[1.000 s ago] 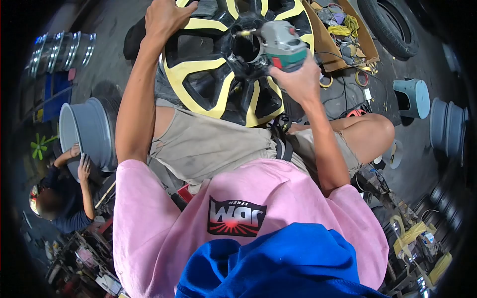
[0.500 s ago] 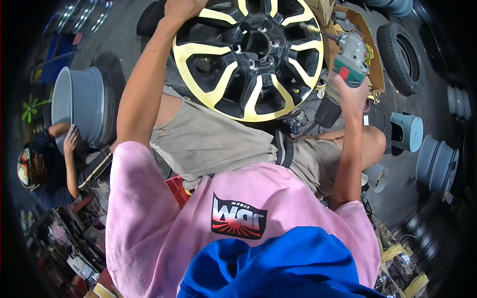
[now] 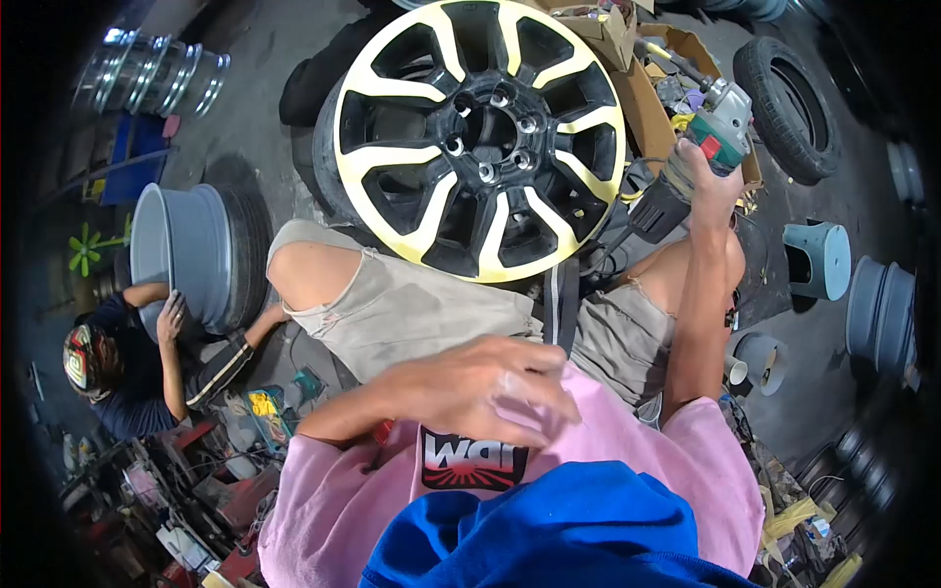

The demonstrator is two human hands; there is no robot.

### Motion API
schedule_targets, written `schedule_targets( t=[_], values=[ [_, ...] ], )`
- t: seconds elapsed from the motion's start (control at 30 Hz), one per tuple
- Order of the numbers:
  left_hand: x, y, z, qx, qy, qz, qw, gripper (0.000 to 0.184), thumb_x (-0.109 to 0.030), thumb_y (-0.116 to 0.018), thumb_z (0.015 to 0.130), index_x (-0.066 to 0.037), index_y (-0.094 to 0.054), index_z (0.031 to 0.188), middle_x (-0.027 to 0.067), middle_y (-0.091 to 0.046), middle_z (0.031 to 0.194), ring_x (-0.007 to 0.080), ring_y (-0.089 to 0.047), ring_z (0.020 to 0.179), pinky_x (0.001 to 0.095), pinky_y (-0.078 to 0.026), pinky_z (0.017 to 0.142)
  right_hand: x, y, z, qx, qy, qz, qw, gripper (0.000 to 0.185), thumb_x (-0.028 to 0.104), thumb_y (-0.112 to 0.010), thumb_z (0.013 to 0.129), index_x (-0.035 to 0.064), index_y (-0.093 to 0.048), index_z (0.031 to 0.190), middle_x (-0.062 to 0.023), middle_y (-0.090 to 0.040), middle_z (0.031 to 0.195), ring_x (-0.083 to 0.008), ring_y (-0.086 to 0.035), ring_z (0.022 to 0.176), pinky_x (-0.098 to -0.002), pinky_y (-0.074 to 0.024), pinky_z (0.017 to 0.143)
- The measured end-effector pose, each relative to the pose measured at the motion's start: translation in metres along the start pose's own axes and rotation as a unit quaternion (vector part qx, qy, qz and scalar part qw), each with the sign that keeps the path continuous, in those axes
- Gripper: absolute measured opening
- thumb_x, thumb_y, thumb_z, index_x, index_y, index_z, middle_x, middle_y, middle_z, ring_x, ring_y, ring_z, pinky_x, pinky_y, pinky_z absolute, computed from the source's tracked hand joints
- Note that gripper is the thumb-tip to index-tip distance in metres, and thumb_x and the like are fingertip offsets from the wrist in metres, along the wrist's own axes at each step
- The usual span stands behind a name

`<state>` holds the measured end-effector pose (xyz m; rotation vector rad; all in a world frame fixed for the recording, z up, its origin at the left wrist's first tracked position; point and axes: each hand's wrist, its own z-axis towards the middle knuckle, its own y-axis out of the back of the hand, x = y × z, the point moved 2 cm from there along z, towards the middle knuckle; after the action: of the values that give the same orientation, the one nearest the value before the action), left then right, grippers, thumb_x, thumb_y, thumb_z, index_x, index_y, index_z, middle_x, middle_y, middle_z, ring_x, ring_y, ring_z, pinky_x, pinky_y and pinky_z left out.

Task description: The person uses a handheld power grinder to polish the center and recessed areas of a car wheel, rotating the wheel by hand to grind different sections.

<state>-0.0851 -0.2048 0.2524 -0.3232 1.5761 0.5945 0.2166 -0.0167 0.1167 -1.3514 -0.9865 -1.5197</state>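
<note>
My right hand (image 3: 711, 186) is wrapped round a green and grey corded power grinder (image 3: 722, 127), with a long thin shaft reaching up-left from its head. It is held right of the wheel rim, apart from it. In front of my chest, my left hand (image 3: 510, 387) hangs loosely curled and a little blurred, fingers apart, with nothing visible in it. A black alloy wheel rim (image 3: 431, 240) with pale yellow spoke faces and lip lies beyond my lap, face up. What bears its weight is mostly hidden, though a dark tyre-like shape shows under its left side.
A cardboard box (image 3: 642, 108) of odds and ends stands right of the rim, near a tyre (image 3: 784, 108). A light blue stool (image 3: 818, 260) and grey rims (image 3: 882, 314) are further right. At left, another person (image 3: 127, 363) handles a grey rim (image 3: 201, 255). Tools clutter the lower left.
My left hand has let go of the rim's upper left edge and come back to my chest. The grinder has moved right, away from the rim. The view has shifted slightly.
</note>
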Motion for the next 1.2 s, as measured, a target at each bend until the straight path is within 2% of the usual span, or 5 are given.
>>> schedule_targets(
  t=[0.17, 0.4, 0.63, 0.87, 1.2],
  values=[
    [-0.030, 0.001, 0.013, -0.081, -0.132, 0.005, 0.988, 0.040, -0.014, -0.085, 0.077, -0.013, -0.077, 0.116, 0.0061, -0.057, 0.084, 0.0248, -0.057, 0.074, 0.0396, -0.044, 0.062, 0.009, -0.015, -0.004, -0.023, 0.052, 0.016, 0.998, 0.043, 0.015, -0.088, 0.077, 0.0008, -0.067, 0.112, -0.0056, -0.071, 0.101, -0.0144, -0.067, 0.085, -0.0304, -0.0539, 0.083],
    [-0.026, -0.034, -0.021, 0.092, -0.142, -0.050, 0.984, 0.027, -0.013, -0.076, 0.084, -0.006, -0.073, 0.110, 0.0087, -0.048, 0.083, 0.0279, -0.054, 0.077, 0.0398, -0.044, 0.068, 0.025, -0.021, -0.027, 0.003, 0.070, -0.031, 0.997, 0.044, 0.015, -0.088, 0.075, 0.0012, -0.068, 0.112, -0.0061, -0.071, 0.102, -0.0143, -0.067, 0.086, -0.0312, -0.0538, 0.085],
    [-0.047, -0.048, -0.041, -0.157, -0.282, 0.041, 0.946, 0.018, -0.016, -0.074, 0.089, -0.005, -0.072, 0.102, 0.0097, -0.049, 0.080, 0.0284, -0.055, 0.070, 0.0396, -0.044, 0.059, 0.033, -0.010, -0.026, 0.031, 0.073, -0.076, 0.994, 0.047, 0.010, -0.084, 0.081, 0.0002, -0.063, 0.122, -0.0089, -0.071, 0.106, -0.0173, -0.070, 0.089, -0.0327, -0.0574, 0.083],
    [-0.069, -0.011, -0.051, -0.114, -0.329, -0.129, 0.928, 0.030, -0.014, -0.074, 0.089, 0.005, -0.076, 0.111, 0.0106, -0.059, 0.081, 0.0248, -0.059, 0.067, 0.0362, -0.045, 0.055, 0.117, -0.003, -0.018, 0.078, 0.073, -0.047, 0.993, 0.033, 0.006, -0.079, 0.086, -0.0014, -0.067, 0.116, -0.0105, -0.074, 0.103, -0.0187, -0.072, 0.086, -0.0325, -0.0588, 0.079],
    [-0.084, 0.040, -0.016, -0.118, -0.412, -0.177, 0.886, 0.020, -0.003, -0.065, 0.090, 0.010, -0.077, 0.098, 0.0094, -0.060, 0.072, 0.0207, -0.055, 0.053, 0.0313, -0.038, 0.047, 0.052, -0.019, 0.002, 0.053, 0.049, -0.092, 0.993, 0.046, 0.014, -0.084, 0.081, -0.0003, -0.067, 0.121, -0.0074, -0.071, 0.106, -0.0159, -0.068, 0.091, -0.0316, -0.0551, 0.083]
  ],
)
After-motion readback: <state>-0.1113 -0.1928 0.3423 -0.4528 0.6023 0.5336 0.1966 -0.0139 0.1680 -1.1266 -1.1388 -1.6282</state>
